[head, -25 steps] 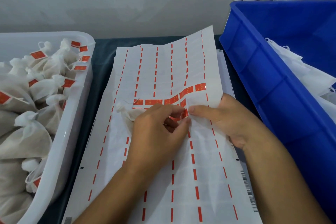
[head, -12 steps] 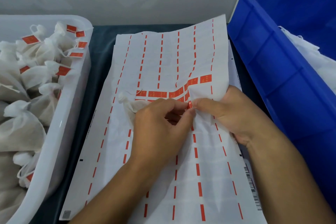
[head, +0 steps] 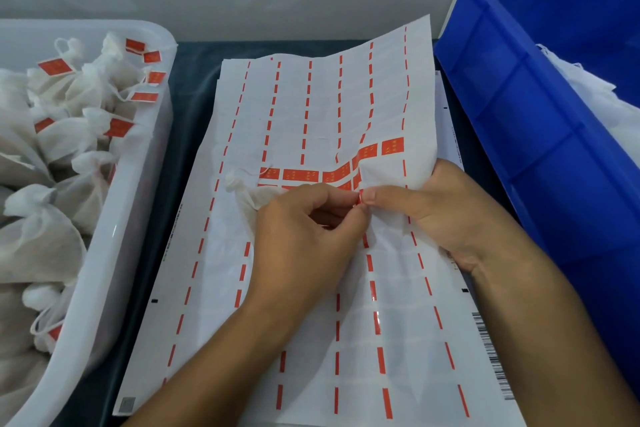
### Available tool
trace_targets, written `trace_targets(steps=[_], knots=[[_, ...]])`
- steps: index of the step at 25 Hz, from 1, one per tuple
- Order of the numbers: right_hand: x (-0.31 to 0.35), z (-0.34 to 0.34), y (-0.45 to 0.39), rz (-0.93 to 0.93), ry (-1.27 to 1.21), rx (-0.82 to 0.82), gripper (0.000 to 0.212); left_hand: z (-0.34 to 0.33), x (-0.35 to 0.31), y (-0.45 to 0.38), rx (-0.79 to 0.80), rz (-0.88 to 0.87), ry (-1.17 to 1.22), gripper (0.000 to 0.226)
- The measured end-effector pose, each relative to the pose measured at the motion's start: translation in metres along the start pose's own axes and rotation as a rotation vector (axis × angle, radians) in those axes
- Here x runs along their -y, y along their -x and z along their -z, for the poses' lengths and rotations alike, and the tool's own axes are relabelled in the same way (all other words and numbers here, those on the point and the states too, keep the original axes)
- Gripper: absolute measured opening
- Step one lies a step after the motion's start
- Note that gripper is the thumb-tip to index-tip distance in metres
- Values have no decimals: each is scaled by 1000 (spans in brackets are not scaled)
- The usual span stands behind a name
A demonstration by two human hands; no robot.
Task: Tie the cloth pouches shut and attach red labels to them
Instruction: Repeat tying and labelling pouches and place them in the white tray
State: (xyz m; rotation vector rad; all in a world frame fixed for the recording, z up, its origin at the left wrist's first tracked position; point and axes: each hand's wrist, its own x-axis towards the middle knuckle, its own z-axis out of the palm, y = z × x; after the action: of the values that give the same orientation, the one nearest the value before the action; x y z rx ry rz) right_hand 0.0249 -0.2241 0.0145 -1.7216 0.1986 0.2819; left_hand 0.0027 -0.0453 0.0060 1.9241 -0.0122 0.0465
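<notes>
A white label sheet (head: 311,288) with red dashes lies on the table, and a row of red labels (head: 346,170) remains across its middle. A small white cloth pouch (head: 242,191) lies on the sheet, partly hidden under my left hand (head: 301,236). Between that hand's fingertips is a red label (head: 360,199). My right hand (head: 443,215) pinches the same label from the right, its fingers curled over the sheet's crumpled part. The pouch's string is hidden by my fingers.
A white tub (head: 114,236) at the left holds several tied pouches with red labels. A blue crate (head: 519,97) at the right holds white cloth pouches (head: 588,90). The sheet's far end curls up near the wall. Dark table shows between tub and sheet.
Both hands stay together at the red label with only small finger movements. The view has shifted slightly; the sheet and pouch remain in place.
</notes>
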Motion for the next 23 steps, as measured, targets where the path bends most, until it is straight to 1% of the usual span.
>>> trace_targets(steps=[2,5,11,13,16,20,23], knots=[[1,1,0,3,15,-7,28,1,0,-2,8,41,47,15],[3,1,2,8,18,1,29,1,1,-4,-10,60,21,21],[8,0,3,4,4,24,33,2,0,-5,9,46,24,12],[8,1,4,9,22,34,33,3,0,-5,17,33,29,14],[9,2,6,4,60,30,30,3,2,-8,24,63,29,14],[12,2,8,11,95,19,26,0,1,-7,-2,64,-28,19],[14,2,9,16,115,12,25,-1,0,-7,-16,59,-43,19]])
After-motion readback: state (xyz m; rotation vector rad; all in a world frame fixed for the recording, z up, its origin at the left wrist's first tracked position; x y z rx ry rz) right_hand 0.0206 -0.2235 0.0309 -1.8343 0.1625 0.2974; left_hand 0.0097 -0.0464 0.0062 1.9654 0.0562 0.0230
